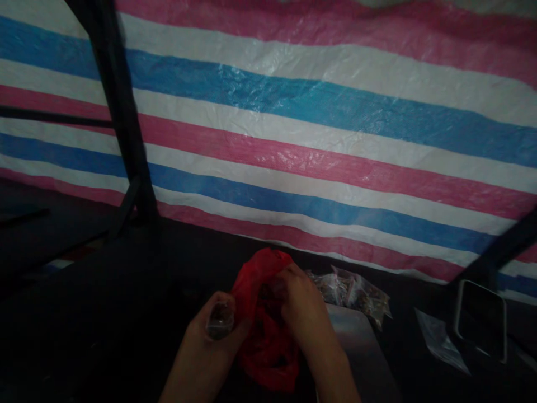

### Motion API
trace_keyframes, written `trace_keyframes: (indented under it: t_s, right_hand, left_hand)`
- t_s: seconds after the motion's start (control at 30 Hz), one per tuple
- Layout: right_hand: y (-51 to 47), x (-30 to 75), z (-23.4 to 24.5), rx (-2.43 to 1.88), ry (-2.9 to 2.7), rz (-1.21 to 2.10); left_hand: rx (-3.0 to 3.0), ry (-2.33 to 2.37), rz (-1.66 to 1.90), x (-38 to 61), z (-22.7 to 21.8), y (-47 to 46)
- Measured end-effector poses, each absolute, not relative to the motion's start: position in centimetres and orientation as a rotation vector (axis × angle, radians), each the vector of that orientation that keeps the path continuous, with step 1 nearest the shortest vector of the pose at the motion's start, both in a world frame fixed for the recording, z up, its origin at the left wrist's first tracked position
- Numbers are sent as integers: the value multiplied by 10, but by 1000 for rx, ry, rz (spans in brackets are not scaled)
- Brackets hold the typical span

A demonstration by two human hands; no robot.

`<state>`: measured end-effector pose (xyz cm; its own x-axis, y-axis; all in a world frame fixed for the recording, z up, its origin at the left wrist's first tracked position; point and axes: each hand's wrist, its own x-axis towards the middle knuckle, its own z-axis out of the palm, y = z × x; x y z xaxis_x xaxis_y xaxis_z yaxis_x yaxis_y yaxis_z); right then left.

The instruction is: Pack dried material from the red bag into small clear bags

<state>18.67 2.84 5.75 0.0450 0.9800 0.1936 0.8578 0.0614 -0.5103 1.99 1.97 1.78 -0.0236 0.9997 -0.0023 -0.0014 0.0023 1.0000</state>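
Head view: the left hand (207,341) curls its fingers round a clear packet (220,320) beside the red bag (266,338); spread its mouth wide for the right hand (305,308), whose grip I cannot tell

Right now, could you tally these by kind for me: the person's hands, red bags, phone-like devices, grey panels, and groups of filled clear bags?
Hands: 2, the left hand and the right hand
Red bag: 1
Phone-like device: 1
Grey panel: 1
Group of filled clear bags: 1 (the bags overlap too much to count singly)
Total: 6
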Motion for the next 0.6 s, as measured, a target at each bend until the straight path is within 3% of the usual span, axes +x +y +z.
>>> trace_keyframes:
  t_s: [0.6]
  right_hand:
    - [39, 183, 30, -1646, -1757, 588]
  left_hand:
    - [877, 1052, 1217, 27, 16, 40]
